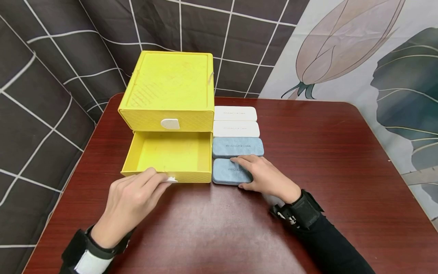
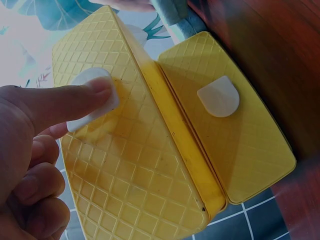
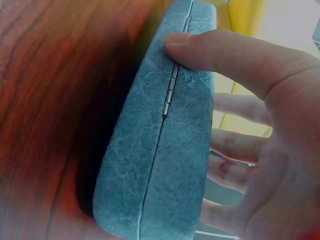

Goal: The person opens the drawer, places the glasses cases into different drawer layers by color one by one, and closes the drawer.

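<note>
My left hand (image 1: 131, 199) pinches the white pull tab (image 1: 171, 179) of the lower drawer (image 1: 196, 177), which is pulled out of a yellow two-drawer box (image 1: 178, 83). Nothing lies in that drawer. The left wrist view has the thumb (image 2: 95, 90) pressed on the tab's face. Right of the drawer, my right hand (image 1: 268, 177) grips the nearest blue glasses case (image 1: 224, 171) at its right end. Its thumb (image 3: 195, 47) lies over the metal hinge (image 3: 171, 87), with the other fingers across the case's far side. The case is closed.
Behind the held case, a second blue glasses case (image 1: 237, 146) and two white cases (image 1: 236, 128) stand in a row along the box's right side. The upper drawer, with its own white tab (image 1: 170, 123), is closed. Dark checked cloth (image 1: 202, 26) hangs behind the reddish-brown table (image 1: 315, 152).
</note>
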A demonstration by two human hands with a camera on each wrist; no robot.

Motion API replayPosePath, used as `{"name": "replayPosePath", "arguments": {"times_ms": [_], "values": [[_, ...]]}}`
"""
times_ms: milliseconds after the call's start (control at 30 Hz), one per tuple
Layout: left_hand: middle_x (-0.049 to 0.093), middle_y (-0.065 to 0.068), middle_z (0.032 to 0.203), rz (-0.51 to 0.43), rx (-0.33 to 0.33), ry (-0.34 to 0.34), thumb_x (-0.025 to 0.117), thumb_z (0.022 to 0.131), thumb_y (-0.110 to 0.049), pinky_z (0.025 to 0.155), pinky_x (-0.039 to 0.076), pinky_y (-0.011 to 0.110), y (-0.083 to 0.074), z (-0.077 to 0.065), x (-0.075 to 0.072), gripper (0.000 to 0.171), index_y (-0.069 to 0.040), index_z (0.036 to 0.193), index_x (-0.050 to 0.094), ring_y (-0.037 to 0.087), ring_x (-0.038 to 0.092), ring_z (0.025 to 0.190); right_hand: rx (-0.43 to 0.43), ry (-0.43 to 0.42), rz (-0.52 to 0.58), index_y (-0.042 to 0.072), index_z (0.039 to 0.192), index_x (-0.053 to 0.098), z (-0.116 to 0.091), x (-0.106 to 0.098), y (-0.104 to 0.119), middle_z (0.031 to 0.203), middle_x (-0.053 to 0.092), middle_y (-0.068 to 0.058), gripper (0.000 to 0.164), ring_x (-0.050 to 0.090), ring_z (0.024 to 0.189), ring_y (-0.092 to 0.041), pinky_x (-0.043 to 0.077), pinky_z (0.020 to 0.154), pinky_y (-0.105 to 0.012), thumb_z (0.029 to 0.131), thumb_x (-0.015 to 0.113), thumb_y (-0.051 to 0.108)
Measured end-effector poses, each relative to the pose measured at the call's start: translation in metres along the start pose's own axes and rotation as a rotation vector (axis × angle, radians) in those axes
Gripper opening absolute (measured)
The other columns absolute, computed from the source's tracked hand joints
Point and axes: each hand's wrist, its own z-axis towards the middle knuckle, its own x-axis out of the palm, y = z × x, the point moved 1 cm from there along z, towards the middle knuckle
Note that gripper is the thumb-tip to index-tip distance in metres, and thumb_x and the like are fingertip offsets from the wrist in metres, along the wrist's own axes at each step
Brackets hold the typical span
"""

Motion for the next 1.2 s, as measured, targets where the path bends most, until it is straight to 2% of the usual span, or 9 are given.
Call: {"name": "replayPosePath", "arguments": {"times_ms": [200,667,1200], "values": [[0.047,-0.007,0.065,-0.008,0.004,-0.016,0.058,0.090,-0.027,0.037,0.019,0.017,-0.002,0.000,-0.002,0.022,-0.010,0.078,0.065,0.002,0.030,0.043,0.022,-0.033,-0.018,0.014,0.135,0.050,-0.004,-0.008,0.000,0.128,0.053,-0.006,0.072,0.049,0.114,-0.022,0.040,0.091,-0.045,0.071,0.076,0.034],[0.046,-0.006,0.065,-0.011,-0.001,0.003,0.057,0.090,-0.026,0.038,0.018,0.016,-0.004,-0.002,-0.001,0.021,-0.010,0.078,0.065,0.001,0.027,0.044,0.045,-0.139,0.025,0.018,0.137,0.047,-0.011,-0.025,0.001,0.131,0.049,-0.004,0.071,0.048,0.111,-0.019,0.038,0.086,-0.042,0.075,0.072,0.041],[0.046,-0.008,0.065,-0.029,-0.016,0.005,0.057,0.091,-0.029,0.038,0.019,0.016,-0.007,-0.001,-0.005,0.023,-0.011,0.078,0.065,0.001,0.029,0.045,0.021,-0.257,0.091,0.021,0.135,0.049,-0.015,-0.038,0.008,0.130,0.049,0.004,0.069,0.045,0.107,-0.012,0.036,0.086,-0.037,0.074,0.070,0.046]]}}
